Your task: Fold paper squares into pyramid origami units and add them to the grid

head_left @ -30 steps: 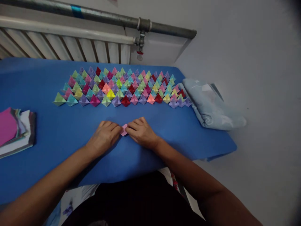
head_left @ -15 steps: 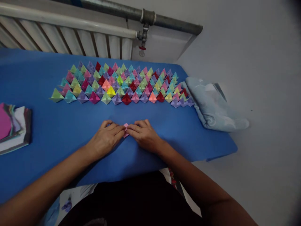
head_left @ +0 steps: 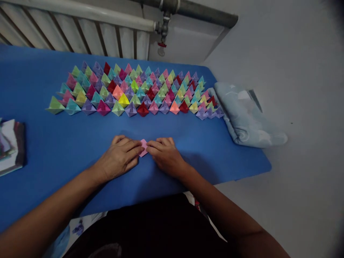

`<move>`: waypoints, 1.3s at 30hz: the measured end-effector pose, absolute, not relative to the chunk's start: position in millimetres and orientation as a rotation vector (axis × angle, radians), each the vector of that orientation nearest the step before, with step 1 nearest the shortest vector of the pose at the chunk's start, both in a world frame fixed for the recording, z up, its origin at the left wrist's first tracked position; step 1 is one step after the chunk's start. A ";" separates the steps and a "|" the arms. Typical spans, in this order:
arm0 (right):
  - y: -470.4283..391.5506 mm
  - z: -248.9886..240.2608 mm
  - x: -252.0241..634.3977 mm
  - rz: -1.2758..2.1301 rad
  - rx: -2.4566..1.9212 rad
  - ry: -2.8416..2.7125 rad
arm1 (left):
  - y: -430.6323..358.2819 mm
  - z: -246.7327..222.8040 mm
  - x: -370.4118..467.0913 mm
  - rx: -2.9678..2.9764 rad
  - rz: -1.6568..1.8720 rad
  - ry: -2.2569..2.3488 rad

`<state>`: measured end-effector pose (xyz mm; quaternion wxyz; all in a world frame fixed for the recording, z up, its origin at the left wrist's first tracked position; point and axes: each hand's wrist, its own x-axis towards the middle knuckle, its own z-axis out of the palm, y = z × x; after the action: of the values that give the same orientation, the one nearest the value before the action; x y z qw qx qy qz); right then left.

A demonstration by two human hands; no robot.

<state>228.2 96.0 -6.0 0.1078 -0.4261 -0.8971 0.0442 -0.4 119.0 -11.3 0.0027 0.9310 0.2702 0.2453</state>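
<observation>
A small pink piece of folded paper lies on the blue table surface, between my two hands. My left hand has its fingertips closed on the paper's left side. From the right, my right hand pinches the paper's other side, thumb and index finger near its middle. Both hands rest low on the surface. Beyond them stand rows of small folded paper boats in green, blue, purple, pink, red and yellow.
A stack of paper sheets lies at the left edge. A folded light-blue cloth sits at the table's right end by the wall. Behind the table are a white radiator and a pipe with a red-handled valve.
The view has shifted slightly, so the boats and paper stack appear further left. My hands have moved a little apart, and more of the pink paper shows between them.
</observation>
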 end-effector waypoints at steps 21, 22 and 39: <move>92.4 -8.8 220.5 0.259 -1.457 -2.395 | 118.6 -10.2 2.9 2.682 0.738 1.033; 93.3 -7.0 218.9 0.296 -1.489 -2.380 | 118.7 -10.0 3.7 2.650 0.729 1.050; 102.3 4.2 208.6 0.360 -1.678 -2.339 | 126.6 -8.2 14.1 2.410 0.656 1.279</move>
<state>208.6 102.3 4.2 0.1200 -0.5743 -0.8004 0.1233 14.1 126.6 -8.2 0.1667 0.8468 0.4493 0.2306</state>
